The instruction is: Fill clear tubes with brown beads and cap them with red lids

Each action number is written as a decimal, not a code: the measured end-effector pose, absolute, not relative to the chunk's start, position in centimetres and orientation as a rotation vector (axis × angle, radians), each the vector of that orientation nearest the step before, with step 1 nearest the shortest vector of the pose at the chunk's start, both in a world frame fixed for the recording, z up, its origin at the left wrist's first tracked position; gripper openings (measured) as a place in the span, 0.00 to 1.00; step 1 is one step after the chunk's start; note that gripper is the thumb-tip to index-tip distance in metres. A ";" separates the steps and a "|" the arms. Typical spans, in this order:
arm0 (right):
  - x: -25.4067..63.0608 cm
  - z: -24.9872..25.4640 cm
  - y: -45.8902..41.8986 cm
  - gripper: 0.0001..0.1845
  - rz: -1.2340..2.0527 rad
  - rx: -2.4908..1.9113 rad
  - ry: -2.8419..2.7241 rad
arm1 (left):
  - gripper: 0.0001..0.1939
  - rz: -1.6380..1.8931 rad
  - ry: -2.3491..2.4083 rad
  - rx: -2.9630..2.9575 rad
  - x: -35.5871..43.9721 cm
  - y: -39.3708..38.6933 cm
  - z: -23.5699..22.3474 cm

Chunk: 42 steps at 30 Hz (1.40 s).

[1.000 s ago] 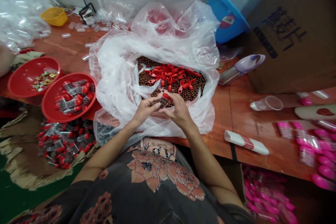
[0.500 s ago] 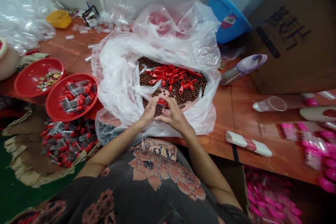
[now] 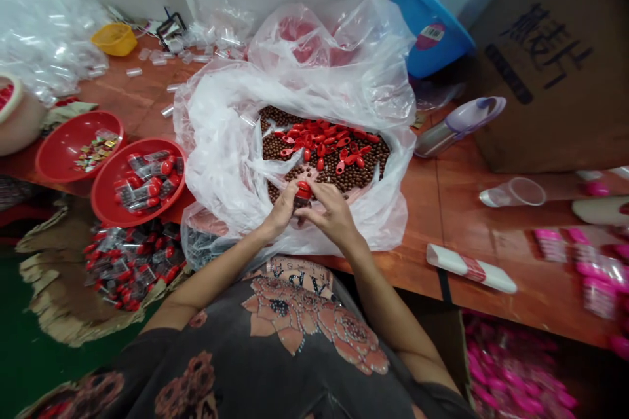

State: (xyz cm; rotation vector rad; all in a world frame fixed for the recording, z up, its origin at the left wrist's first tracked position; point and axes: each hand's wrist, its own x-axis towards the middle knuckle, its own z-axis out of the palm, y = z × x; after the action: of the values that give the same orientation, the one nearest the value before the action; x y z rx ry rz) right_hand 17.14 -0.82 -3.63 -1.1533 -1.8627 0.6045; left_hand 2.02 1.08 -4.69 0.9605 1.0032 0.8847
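Well left of the fingers, a heap of red-capped containers (image 3: 135, 268) and more in a red bowl (image 3: 101, 196) look finished. The left hand (image 3: 282, 209) and right hand (image 3: 335, 213) curl closely round one red-topped container (image 3: 303, 191) between their fingertips; I cannot tell whether its top is seated. Beyond and rightward, loose red pieces (image 3: 322, 134) and brown balls (image 3: 365, 173) suggest much is left.

The box (image 3: 590, 124) reads 燕麦片 in big dark characters (image 3: 547, 46); the dark strip (image 3: 508, 73) beside them is too blurred to read. A barcode (image 3: 432, 32) stands on the tub's (image 3: 426, 0) sticker (image 3: 430, 37). The shirt's (image 3: 295, 380) studded lettering (image 3: 299, 278) cannot be made out surely.
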 end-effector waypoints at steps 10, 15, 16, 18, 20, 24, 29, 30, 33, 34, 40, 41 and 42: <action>16.3 -4.7 -1.2 0.46 0.366 -1.171 -2.134 | 0.30 0.902 1.039 0.845 2.5 1.2 -4.5; 16.5 -4.5 -1.2 0.44 0.408 -1.157 -2.107 | 0.23 0.976 1.006 1.033 2.2 1.5 -3.9; 16.5 -4.4 -1.2 0.43 0.391 -1.152 -2.102 | 0.22 0.999 0.990 1.080 2.1 1.6 -3.8; 16.5 -4.1 -1.0 0.39 0.325 -1.160 -2.107 | 0.21 1.016 0.945 1.142 2.0 1.8 -3.5; 16.5 -4.0 -0.7 0.36 0.260 -1.193 -2.128 | 0.21 1.006 0.898 1.156 2.1 2.0 -3.4; 16.3 -4.0 0.0 0.32 0.208 -1.264 -2.184 | 0.22 1.000 0.924 1.168 2.3 2.0 -3.7; 16.2 -4.6 0.3 0.29 0.149 -1.268 -2.266 | 0.19 1.053 1.060 1.165 2.3 1.6 -4.2; 16.1 -4.7 0.3 0.29 0.116 -1.267 -2.268 | 0.19 1.062 1.079 1.140 2.3 1.5 -4.3; 15.7 -5.2 0.2 0.30 0.086 -1.277 -2.230 | 0.21 1.056 1.131 1.000 2.1 1.5 -4.5; 15.5 -5.3 0.2 0.30 0.114 -1.284 -2.198 | 0.23 1.043 1.136 0.943 2.1 1.6 -4.5; 14.7 -4.5 0.4 0.31 0.394 -1.309 -2.022 | 0.33 0.948 1.031 0.737 1.6 2.5 -3.6; 14.7 -4.4 0.5 0.31 0.392 -1.305 -2.032 | 0.35 0.926 1.015 0.730 1.5 2.5 -3.5; 14.7 -4.3 0.5 0.31 0.366 -1.298 -2.054 | 0.36 0.908 1.007 0.733 1.3 2.5 -3.4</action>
State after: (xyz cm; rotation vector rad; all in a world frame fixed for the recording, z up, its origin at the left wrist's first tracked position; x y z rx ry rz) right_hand 14.67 0.54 -4.26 -1.2982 -2.0542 0.3663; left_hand 1.35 2.49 -3.37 0.7329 1.0070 0.9085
